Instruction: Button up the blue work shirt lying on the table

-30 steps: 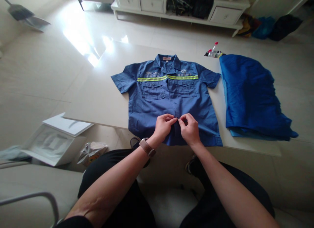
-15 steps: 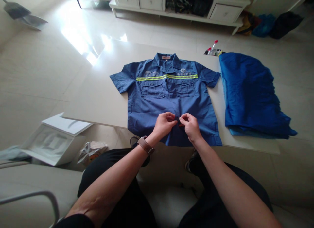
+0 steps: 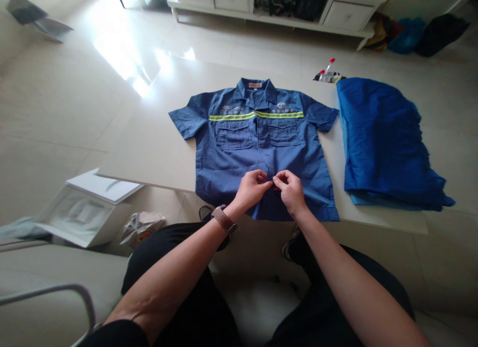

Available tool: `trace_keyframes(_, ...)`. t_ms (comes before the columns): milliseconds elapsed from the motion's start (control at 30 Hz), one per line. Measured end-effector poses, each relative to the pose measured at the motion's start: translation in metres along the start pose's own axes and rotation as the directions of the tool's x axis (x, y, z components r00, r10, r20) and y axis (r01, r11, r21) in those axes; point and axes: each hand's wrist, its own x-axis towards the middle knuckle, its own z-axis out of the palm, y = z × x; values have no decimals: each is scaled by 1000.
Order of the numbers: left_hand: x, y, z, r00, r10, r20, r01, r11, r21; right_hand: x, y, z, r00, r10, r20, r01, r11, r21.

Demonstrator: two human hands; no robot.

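A blue short-sleeved work shirt lies front up on the white table, its collar away from me and a yellow reflective stripe across the chest. Both hands meet at its front placket near the hem. My left hand pinches the shirt's front edge, a watch on that wrist. Close beside it, almost fingertip to fingertip, my right hand pinches the other side of the placket. Any button between the fingers is too small to make out.
Folded bright blue cloth lies right of the shirt on the table. Bottles with red caps stand behind it. An open white box and a plastic bag are at lower left. A white cabinet stands beyond.
My left fingertips have moved slightly right, closing the small gap to my right fingers. The shirt stays in place; the whole view has shifted a little.
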Motion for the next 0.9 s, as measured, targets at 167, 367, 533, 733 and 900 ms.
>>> trace_keyframes(167, 2, 3, -2, 999, -15, 33, 16, 1000, -18, 0, 0, 0, 1000, -16, 9, 16, 1000, -25)
trace_keyframes(367, 1, 13, -6, 997, 44, 68, -45, 999, 8, 2, -1, -2, 997, 68, 27, -69, 997, 45)
trace_keyframes(533, 1, 10, -5, 998, 37, 50, -35, 999, -40, 2, 0, -2, 999, 20, 28, -21, 999, 26)
trace_keyframes(733, 3, 8, 0, 997, -69, 25, 72, 986, -150, -4, -3, -1, 985, -173, 1, 171, 974, -146)
trace_keyframes(900, 1, 10, 0, 996, -91, 17, 92, 978, -189, -8, -4, 0, 966, -257, 18, 253, 930, -267)
